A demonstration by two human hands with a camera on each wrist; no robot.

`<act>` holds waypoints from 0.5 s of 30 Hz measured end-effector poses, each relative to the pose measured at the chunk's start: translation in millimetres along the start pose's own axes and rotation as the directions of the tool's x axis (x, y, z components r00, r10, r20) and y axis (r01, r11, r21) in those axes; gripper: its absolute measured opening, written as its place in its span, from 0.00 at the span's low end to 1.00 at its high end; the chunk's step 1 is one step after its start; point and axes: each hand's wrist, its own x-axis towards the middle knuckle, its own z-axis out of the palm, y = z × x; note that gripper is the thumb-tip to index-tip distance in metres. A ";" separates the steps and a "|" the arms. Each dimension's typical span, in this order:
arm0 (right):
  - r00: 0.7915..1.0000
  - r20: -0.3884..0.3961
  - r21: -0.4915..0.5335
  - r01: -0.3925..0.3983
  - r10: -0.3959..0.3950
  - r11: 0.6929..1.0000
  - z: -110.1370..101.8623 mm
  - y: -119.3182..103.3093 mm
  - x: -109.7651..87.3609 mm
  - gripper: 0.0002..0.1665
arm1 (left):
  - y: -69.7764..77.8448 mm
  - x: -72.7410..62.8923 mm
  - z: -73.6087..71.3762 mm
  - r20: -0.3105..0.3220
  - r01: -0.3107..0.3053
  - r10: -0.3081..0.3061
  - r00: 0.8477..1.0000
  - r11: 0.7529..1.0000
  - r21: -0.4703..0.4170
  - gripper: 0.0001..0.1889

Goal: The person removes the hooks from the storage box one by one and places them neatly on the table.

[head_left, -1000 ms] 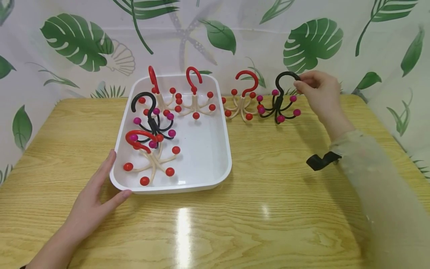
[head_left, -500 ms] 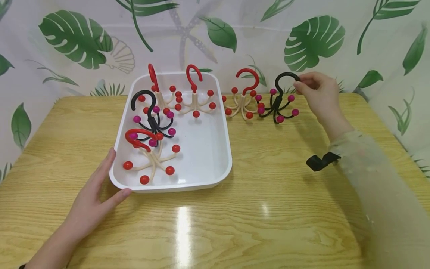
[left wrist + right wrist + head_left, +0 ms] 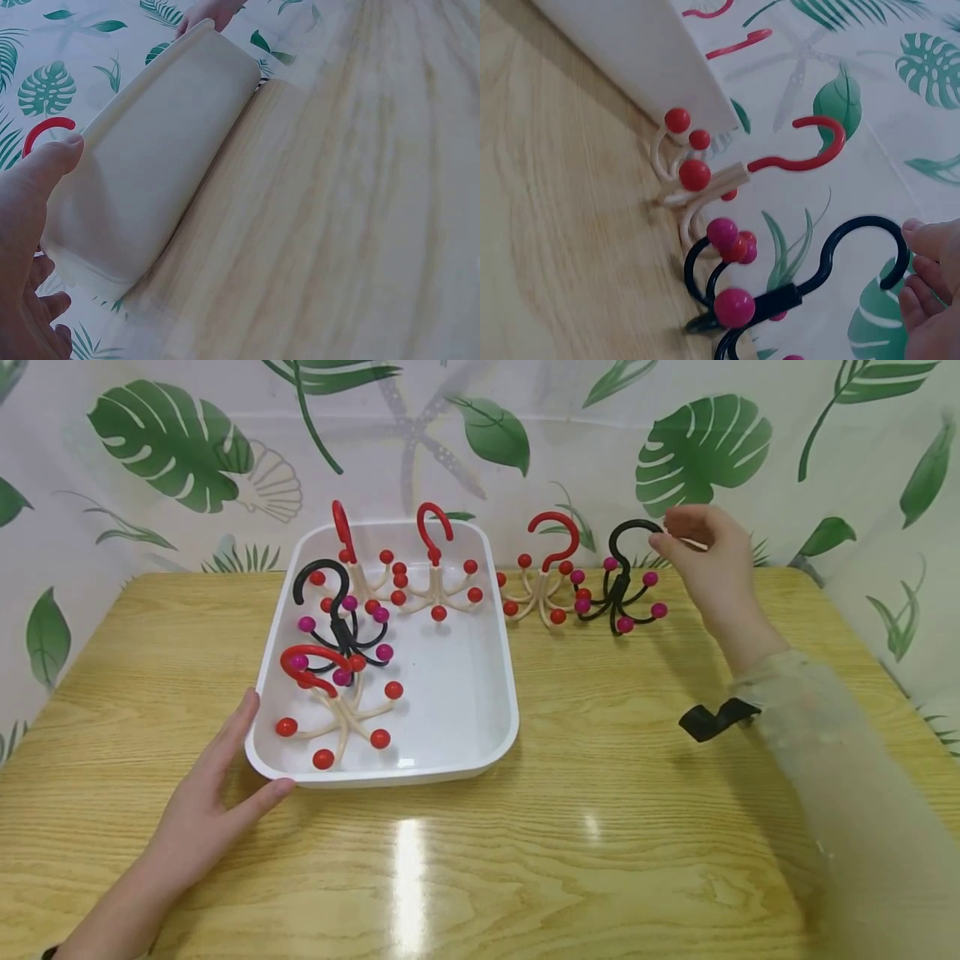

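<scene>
In the head view, my right hand (image 3: 712, 556) is beside the black hook hanger (image 3: 617, 577), which has pink ball tips and stands on the table. The thumb touches or nearly touches the hook's end, with the other fingers apart from it. In the right wrist view, the right hand (image 3: 934, 281) is at the curve of that black hanger (image 3: 776, 304). My left hand (image 3: 206, 810) rests against the near left corner of a white tray (image 3: 450, 772), thumb on the front rim, fingers along the side. Inside are a black hanger (image 3: 341, 635) and several red-hooked ones, one red-hooked hanger (image 3: 341, 714) nearest me.
Between the tray and the black hanger stands a red-hooked, cream-armed hanger (image 3: 542, 589), close against the tray's right wall. The wooden table (image 3: 637, 860) ends at a leaf-printed backdrop (image 3: 570, 452) behind these things. A black strap (image 3: 716, 720) sticks out from the right sleeve.
My right fingers have loosened from the black hook and lifted slightly; earlier they pinched its end. The hanger shifted a little left, then stayed. My left hand and the tray hold their places.
</scene>
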 end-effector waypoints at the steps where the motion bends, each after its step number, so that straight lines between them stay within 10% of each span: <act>1: 1.000 -0.010 0.023 0.005 -0.005 1.000 1.3 -2.8 0.1 0.21 | 0.0 0.1 0.0 0.000 0.000 0.000 1.000 1.000 -0.002 0.48; 15: 0.996 0.065 0.145 0.054 -0.064 0.988 58.4 -53.0 -9.3 0.21 | -0.5 0.3 0.2 0.010 0.010 -0.010 1.000 1.000 -0.014 0.49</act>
